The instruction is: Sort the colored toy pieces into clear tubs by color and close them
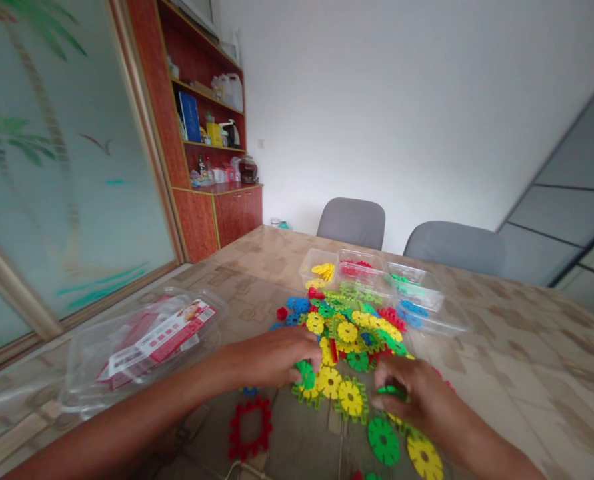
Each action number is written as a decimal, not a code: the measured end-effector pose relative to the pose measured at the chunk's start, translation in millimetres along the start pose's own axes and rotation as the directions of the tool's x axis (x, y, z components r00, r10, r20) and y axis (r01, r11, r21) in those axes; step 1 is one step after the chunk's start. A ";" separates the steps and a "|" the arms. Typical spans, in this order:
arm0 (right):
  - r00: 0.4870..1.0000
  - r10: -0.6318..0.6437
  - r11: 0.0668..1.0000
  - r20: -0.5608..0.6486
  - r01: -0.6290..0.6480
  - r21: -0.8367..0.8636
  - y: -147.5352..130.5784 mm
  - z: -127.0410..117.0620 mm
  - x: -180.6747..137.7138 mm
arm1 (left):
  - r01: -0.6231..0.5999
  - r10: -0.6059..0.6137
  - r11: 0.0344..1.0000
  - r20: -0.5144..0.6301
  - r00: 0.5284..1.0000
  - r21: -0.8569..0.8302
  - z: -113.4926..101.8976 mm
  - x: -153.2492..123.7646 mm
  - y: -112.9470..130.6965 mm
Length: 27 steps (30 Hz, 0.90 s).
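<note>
My left hand point(281, 357) is closed on a green notched disc point(305, 375) at the left edge of a heap of plastic pieces. Across the heap, my right hand point(409, 387) pinches another green disc point(393, 391), partly hidden by the fingers. Yellow notched discs point(351, 397) lie between the two hands, some over lime-green toothed square frames. Nearer me, a green disc point(383, 441) and a yellow disc point(425, 456) rest below my right hand. A red toothed square frame point(233, 433) lies flat below my left forearm.
Beyond the heap stand clear plastic boxes, holding yellow discs point(323, 271), red pieces point(355, 268), green pieces point(401, 283) and blue pieces point(413, 312). Clear lids with a red-and-white label sheet point(161, 340) lie at left. Two grey chairs point(351, 223) stand behind the table point(517, 347).
</note>
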State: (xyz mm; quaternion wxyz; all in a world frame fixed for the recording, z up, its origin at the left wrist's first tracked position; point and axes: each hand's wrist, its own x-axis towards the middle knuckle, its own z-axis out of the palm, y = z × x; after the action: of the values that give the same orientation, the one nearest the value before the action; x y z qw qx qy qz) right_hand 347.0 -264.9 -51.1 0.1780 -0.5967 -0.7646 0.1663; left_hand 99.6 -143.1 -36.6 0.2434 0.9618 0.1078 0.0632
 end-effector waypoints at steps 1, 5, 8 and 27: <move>0.998 0.006 0.999 0.067 -0.009 0.041 -1.4 -0.1 -3.1 | -0.010 0.010 1.000 -0.016 1.000 -0.016 -0.5 1.1 0.6; 0.976 -0.020 0.995 0.217 -0.001 0.096 2.9 9.6 -20.5 | -0.039 0.033 0.993 -0.053 0.998 -0.114 -2.8 5.2 6.8; 0.989 -0.018 0.999 0.150 0.013 0.036 5.8 16.1 -28.1 | -0.057 0.046 0.976 -0.053 0.998 -0.212 -0.7 7.8 12.2; 0.949 -0.139 0.986 0.283 0.106 0.127 -18.1 17.9 -32.0 | 0.016 -0.023 0.991 -0.052 0.998 -0.130 14.7 6.6 13.7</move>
State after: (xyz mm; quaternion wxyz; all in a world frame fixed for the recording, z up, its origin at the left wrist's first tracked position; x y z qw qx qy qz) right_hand 330.3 -301.0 -60.8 0.1066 -0.5063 -0.8076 0.2829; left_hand 111.0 -160.0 -42.4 0.3029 0.9408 0.1196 0.0935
